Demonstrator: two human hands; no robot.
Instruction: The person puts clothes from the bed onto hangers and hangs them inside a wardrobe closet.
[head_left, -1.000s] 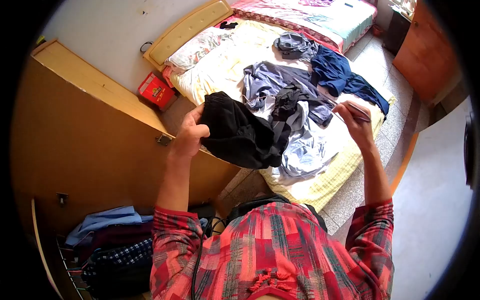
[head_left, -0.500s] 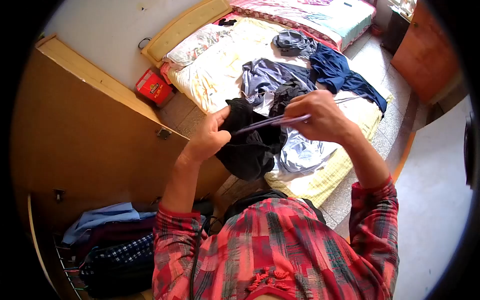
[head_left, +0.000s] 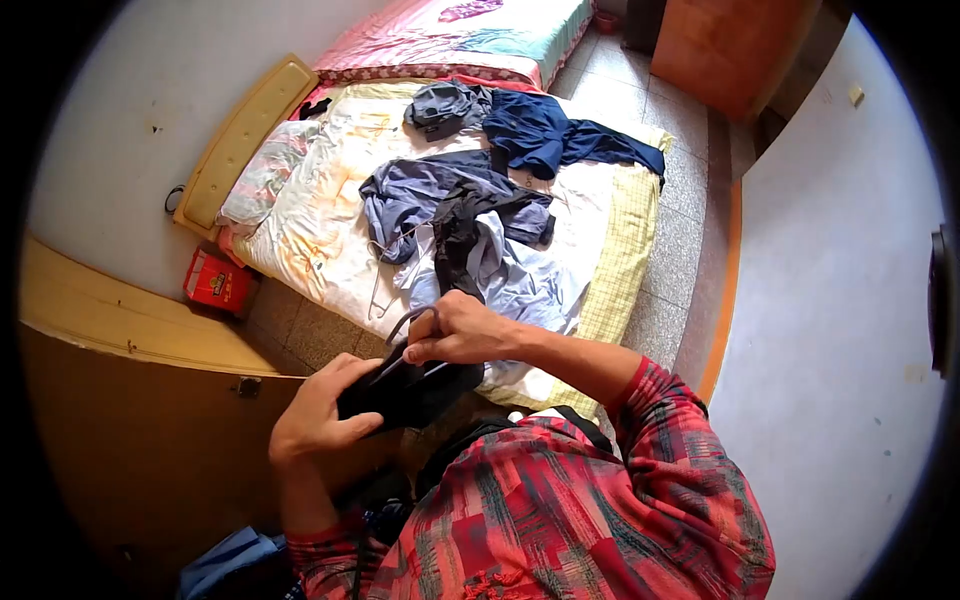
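Note:
My right hand (head_left: pixel 465 328) is closed round a greyish-purple clothes hanger (head_left: pixel 398 322), whose curved end rises beside the fingers. A black garment (head_left: pixel 430 392) hangs folded around the hanger, below that hand. At its left side my left hand (head_left: pixel 318 412) grips the garment, with the thumb in front and the fingers on top. Both hands are at the near edge of the bed, in front of my body. The lower part of the garment is hidden in shadow.
On the bed lie a grey-purple shirt (head_left: pixel 395 190), a navy garment (head_left: pixel 530 130), a light blue shirt (head_left: pixel 535 285), a dark grey bundle (head_left: pixel 445 108) and a loose hanger (head_left: pixel 380 300). A wooden wardrobe panel (head_left: pixel 140 400) stands left, near a red box (head_left: pixel 215 278).
Both hands have come lower and nearer my body with the black garment. The hanger, stretched between the hands before, now sits mostly against the garment. The view has turned right.

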